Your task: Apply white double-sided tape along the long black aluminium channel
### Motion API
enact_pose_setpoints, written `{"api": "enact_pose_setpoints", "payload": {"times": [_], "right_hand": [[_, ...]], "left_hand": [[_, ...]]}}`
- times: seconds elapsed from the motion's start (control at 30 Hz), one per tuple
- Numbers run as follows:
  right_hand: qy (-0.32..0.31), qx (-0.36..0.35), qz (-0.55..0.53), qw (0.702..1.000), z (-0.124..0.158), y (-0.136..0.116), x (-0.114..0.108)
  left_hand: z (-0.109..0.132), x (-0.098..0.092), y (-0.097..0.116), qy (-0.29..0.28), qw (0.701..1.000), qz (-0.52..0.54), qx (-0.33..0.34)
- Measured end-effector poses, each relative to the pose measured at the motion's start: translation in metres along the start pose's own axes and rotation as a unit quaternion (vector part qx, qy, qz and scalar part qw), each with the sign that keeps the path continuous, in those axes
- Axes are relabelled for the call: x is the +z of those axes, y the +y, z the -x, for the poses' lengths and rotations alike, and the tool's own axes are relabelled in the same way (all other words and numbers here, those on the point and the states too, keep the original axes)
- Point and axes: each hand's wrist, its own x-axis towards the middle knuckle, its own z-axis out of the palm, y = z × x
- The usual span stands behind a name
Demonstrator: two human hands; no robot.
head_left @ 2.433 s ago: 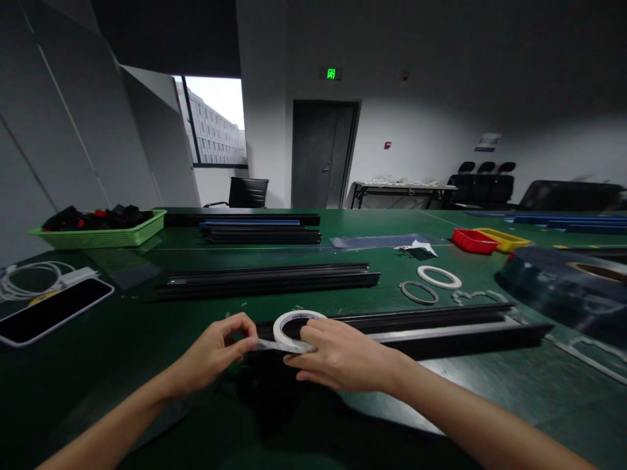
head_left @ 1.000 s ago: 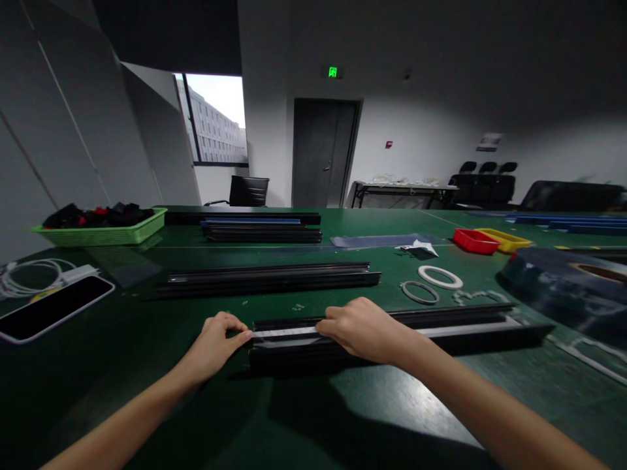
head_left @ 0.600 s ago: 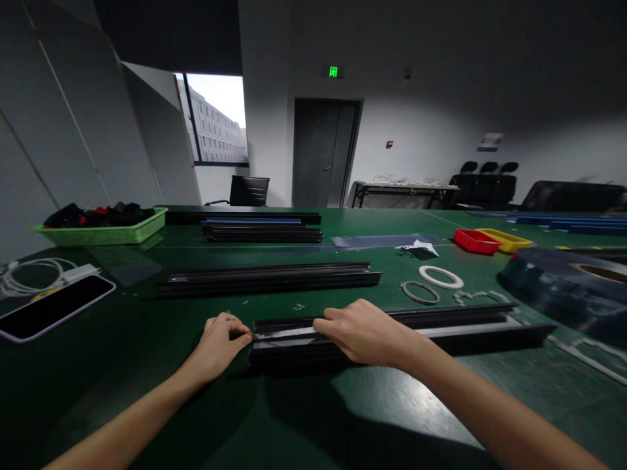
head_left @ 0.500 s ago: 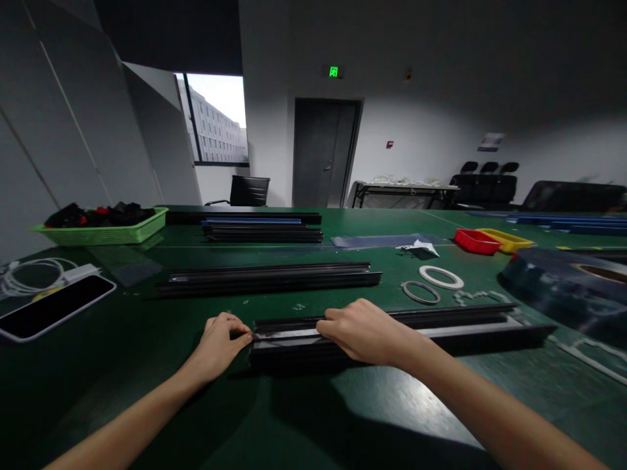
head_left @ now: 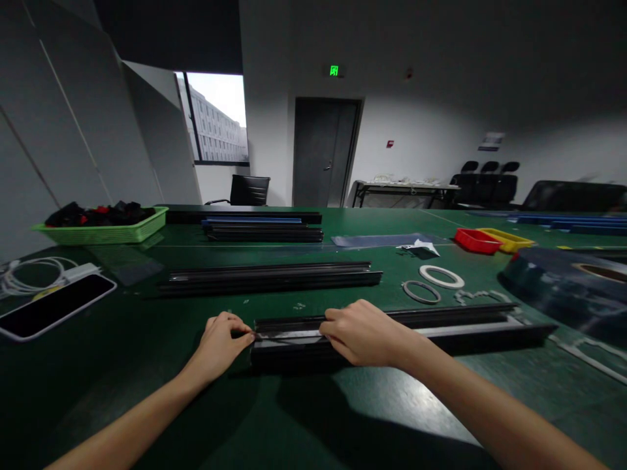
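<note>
A long black profile (head_left: 470, 339) lies across the green table in front of me, with a pale strip (head_left: 294, 336) along its channel. My left hand (head_left: 221, 339) is at the profile's left end, thumb and forefinger pinched together; what sits between the tips is too small to tell. Over the channel, left of the profile's middle, my right hand (head_left: 365, 333) is closed with its fingertips down at the pale strip. The fingers hide whatever they grip. Between the two hands a thin dark line runs along the strip.
Behind lies another black profile (head_left: 269, 279), with more profiles (head_left: 264, 232) farther back. At left are a phone (head_left: 56, 307), a white cable (head_left: 34, 277) and a green basket (head_left: 102, 232). Rolls of tape (head_left: 441, 277), a red tray (head_left: 476, 241) and a large film roll (head_left: 563, 287) stand right.
My right hand has shifted very slightly to the right along the channel. The left hand stays at the profile's left end, and the profile lies practically still.
</note>
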Motion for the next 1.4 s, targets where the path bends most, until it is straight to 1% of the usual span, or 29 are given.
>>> {"api": "enact_pose_setpoints", "payload": {"times": [0.2,0.37,0.6,0.83,1.07,1.27,1.4], "right_hand": [[0.006,-0.005,-0.002,1.0,0.0,-0.0017,0.0007],[0.004,0.0,-0.009,1.0,0.0001,-0.0028,0.001],[0.008,0.0,-0.009,1.0,0.0,-0.0032,0.002],[0.002,0.008,0.003,1.0,-0.0005,-0.0049,0.002],[-0.002,0.02,0.0,1.0,-0.0014,-0.0077,0.0015],[0.0,0.025,0.0,1.0,-0.0016,-0.0095,0.0045],[0.004,0.024,0.005,1.0,-0.0012,-0.01,0.004]], "left_hand": [[0.0014,-0.0003,0.0041,0.004,1.0,0.008,-0.014],[0.0009,-0.0002,0.0042,0.012,1.0,0.013,-0.012],[-0.0015,-0.0006,0.0018,-0.001,1.0,0.007,0.001],[0.0005,0.0005,0.0064,0.027,1.0,0.0,-0.007],[0.0006,0.0013,0.0061,0.026,0.999,0.018,-0.008],[-0.002,0.0029,0.0046,0.029,0.999,-0.03,-0.008],[-0.0031,0.0023,0.0043,0.032,0.998,-0.042,-0.016]]}}
